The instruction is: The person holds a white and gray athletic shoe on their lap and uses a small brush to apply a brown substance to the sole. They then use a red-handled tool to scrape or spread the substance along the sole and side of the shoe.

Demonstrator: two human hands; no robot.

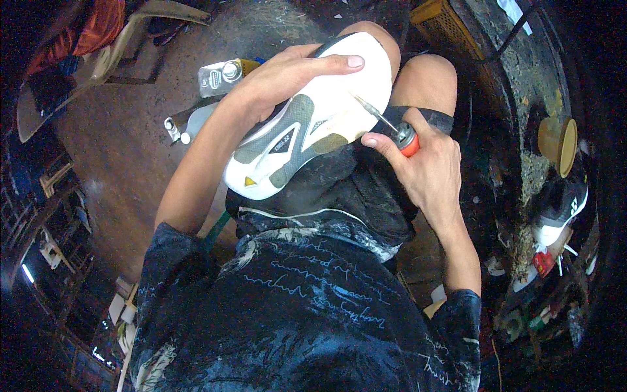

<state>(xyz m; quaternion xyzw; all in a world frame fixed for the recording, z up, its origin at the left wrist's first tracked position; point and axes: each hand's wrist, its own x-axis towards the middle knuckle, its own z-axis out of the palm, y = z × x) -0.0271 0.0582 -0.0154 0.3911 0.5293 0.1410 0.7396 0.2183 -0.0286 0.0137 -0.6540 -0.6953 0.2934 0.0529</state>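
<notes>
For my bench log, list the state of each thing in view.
Shoe: bottom up, gripped.
Left hand: closed on shoe, thumb across its bottom.
Pointed tool: held, tip at or near shoe.
Right hand: closed around pointed tool.
Metal can: upright, seemingly capped.
Yellow tub: cannot tell if open.

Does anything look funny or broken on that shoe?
Yes: on the shoe, the front sole is mostly plain white, while farther back are grey patches. That mismatch looks odd, but I can't tell whether it's damage.

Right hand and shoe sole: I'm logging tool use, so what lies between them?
In the head view, a red-handled tool reaches from the right hand out over the white shoe sole.
</notes>
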